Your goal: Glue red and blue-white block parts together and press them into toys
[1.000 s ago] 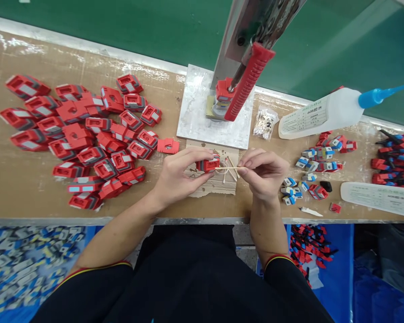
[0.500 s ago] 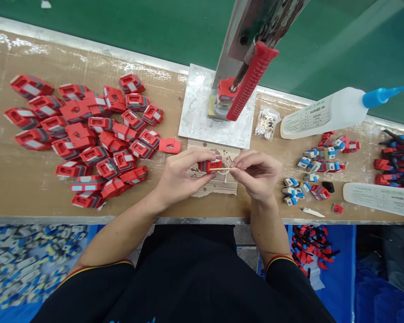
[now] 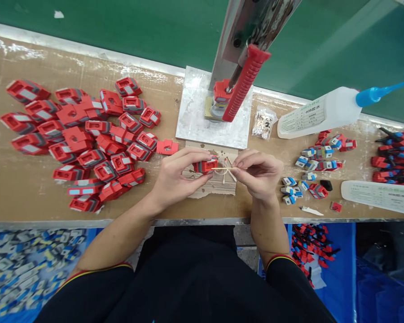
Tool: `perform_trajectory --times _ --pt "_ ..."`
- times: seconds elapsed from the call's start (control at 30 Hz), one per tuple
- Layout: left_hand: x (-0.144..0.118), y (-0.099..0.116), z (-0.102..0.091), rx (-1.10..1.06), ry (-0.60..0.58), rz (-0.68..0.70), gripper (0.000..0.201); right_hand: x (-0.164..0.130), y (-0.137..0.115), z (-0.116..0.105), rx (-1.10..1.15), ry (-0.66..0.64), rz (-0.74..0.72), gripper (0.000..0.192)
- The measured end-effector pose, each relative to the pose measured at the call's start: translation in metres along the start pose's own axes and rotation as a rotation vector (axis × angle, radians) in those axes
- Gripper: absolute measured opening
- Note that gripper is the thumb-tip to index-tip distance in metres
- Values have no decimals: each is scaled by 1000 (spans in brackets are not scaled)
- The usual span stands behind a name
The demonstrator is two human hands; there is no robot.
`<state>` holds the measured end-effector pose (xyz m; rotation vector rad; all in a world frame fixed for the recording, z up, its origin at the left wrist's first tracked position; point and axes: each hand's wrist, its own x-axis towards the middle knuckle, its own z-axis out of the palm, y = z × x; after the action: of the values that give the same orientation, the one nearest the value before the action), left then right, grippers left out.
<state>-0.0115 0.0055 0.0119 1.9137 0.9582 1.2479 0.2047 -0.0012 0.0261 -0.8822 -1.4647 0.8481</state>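
My left hand (image 3: 175, 177) fingers clamp the red part (image 3: 205, 166) steady, so my right hand (image 3: 259, 175) fingers, pinched on the thin stick (image 3: 227, 168), reach it.

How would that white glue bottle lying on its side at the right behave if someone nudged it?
The white glue bottle lies on its side on the table, and looks rounded, so it may roll. Its plastic looks soft, probably giving under a squeeze. The long blue nozzle juts out, so a push there would likely swing it round.
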Motion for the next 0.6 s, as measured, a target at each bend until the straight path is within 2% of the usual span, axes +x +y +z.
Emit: perform_trajectory --times 0.33,0.5,0.53,0.6 --pt "1 0 -2 17 9 20 30 0 2 -4 -62 -13 -14 13" --pt "1 -1 -2 -71 15 26 30 4 -4 -22 -22 100 -85 17" --pt "1 -1 -2 -109 17 18 31 5 -6 -28 -36 82 -100 17" --pt "0 -3 -1 -199 27 -20 34 8 -7 -37 -125 -90 -92 15"
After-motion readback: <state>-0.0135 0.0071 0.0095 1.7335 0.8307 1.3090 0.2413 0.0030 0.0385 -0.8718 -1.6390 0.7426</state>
